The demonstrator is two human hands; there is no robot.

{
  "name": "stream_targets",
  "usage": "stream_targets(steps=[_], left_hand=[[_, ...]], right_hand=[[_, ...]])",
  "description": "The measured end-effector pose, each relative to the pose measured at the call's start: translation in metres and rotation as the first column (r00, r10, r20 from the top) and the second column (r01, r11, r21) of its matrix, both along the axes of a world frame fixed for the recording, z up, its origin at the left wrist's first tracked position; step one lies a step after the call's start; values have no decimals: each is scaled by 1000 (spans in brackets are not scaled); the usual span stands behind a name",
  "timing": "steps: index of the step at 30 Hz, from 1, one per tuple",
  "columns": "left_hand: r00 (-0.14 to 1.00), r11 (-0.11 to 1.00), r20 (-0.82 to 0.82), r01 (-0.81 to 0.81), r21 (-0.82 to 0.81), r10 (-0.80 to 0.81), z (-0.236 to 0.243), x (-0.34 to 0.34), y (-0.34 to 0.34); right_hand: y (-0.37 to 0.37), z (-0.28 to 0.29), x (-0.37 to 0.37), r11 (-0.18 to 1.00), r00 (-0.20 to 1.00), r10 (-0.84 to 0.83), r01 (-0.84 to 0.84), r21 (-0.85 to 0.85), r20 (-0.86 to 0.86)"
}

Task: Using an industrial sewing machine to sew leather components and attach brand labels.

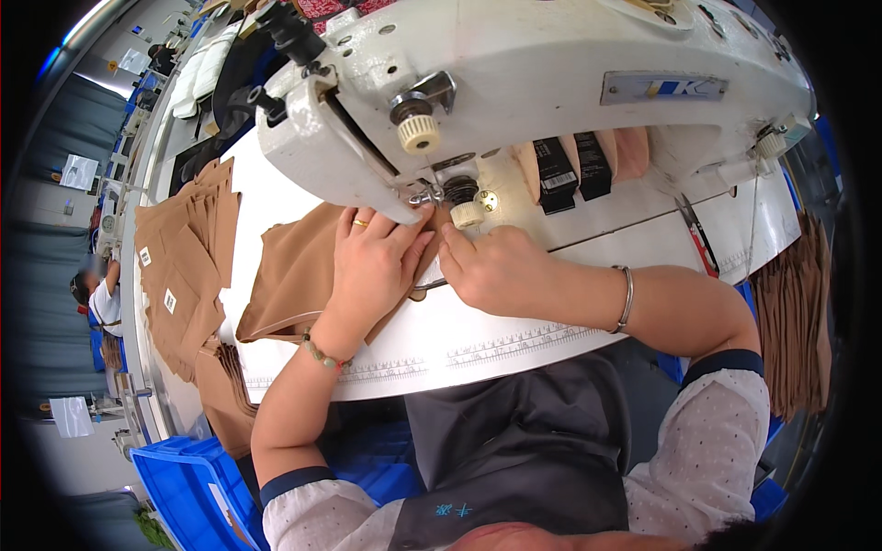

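Note:
A piece of brown fabric lies on the white table of a sewing machine, its upper right edge at the presser foot. Resting on this cloth is my left hand, its fingers stretched out and their tips close to the foot. My right hand is curled, thumb and forefinger pinched at the fabric's edge just right of the needle area. The fingertips partly hide the seam there, and the machine head covers some of the stitching spot.
Stacked brown fabric pieces lie at the left. Black labels sit under the machine arm, with red-handled scissors to the right. More brown pieces hang at the far right. A blue bin stands lower left.

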State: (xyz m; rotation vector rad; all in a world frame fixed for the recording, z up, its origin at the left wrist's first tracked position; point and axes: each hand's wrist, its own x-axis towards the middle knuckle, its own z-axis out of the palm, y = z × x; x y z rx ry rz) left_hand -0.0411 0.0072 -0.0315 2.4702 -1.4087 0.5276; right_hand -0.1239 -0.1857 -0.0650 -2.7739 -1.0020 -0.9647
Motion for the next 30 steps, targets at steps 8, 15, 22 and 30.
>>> stream_targets(steps=[8,15,22,30], left_hand=[[996,998,-72,-58,-38,56,-5,29,-3],[996,997,-82,-40,-60,35,-3,30,-5],[998,995,-56,-7,-95,2,-2,35,0],[695,722,-372,-686,-86,616,12,116,156]], right_hand=[[-2,3,8,997,999,10,-7,71,-49],[-4,4,7,998,998,26,-24,55,-52],[-4,3,5,1000,993,-2,1,-9,-117],[-4,7,4,999,994,-3,-1,-38,-112]])
